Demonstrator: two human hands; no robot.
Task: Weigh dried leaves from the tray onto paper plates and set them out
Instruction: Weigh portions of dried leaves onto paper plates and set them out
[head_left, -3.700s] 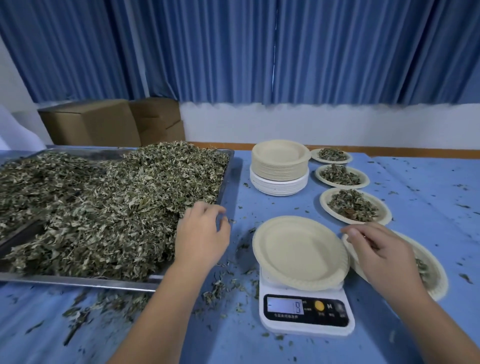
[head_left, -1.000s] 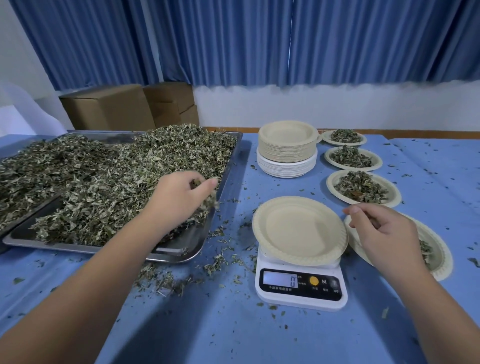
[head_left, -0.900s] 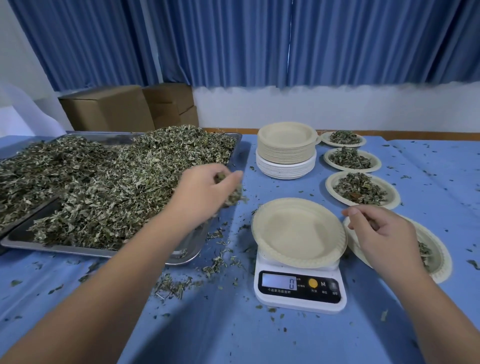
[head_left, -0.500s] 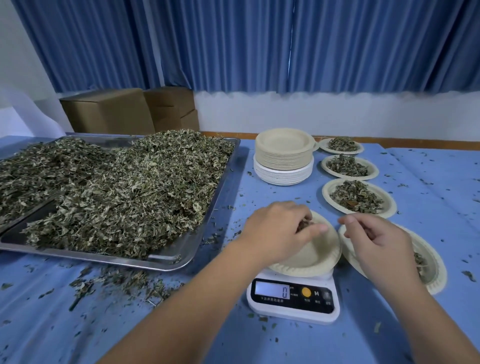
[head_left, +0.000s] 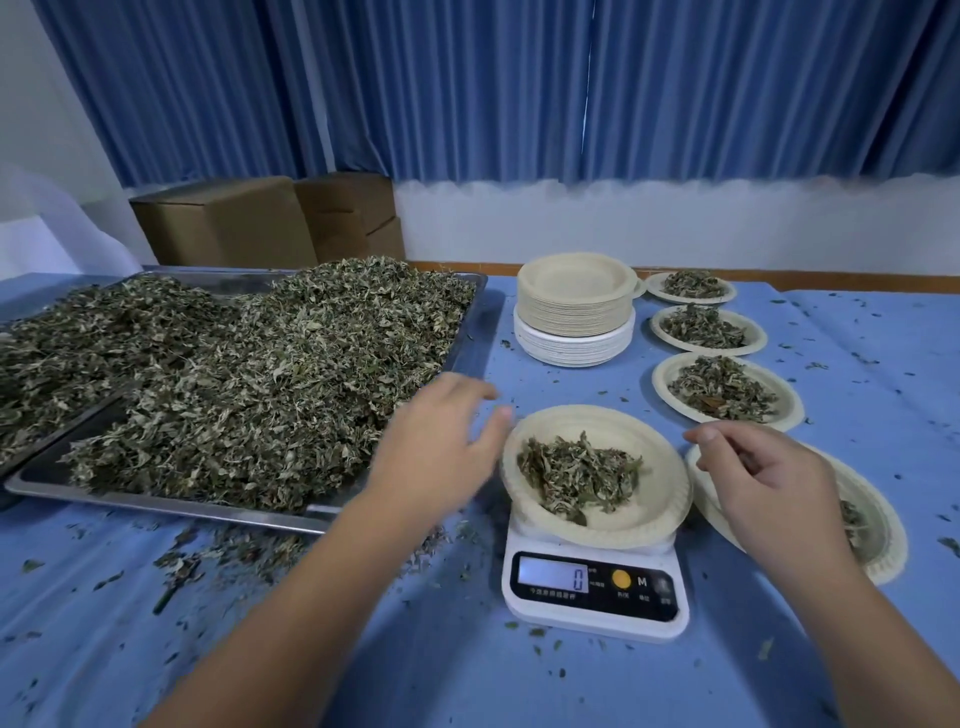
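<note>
left grip (head_left: 441, 441) spread wide, empty | right grip (head_left: 769, 478) loosely curled, contents unclear | leaves (head_left: 576, 473) on plate (head_left: 662, 483) atop scale (head_left: 592, 582), between both grips | display shows 0, probably lagging: overfill risk; left grip beside rim could tip plate

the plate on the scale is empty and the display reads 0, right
Not quite. The plate on the scale is not empty: it holds a small pile of leaves, as the head view shows. The display does read 0.
</note>
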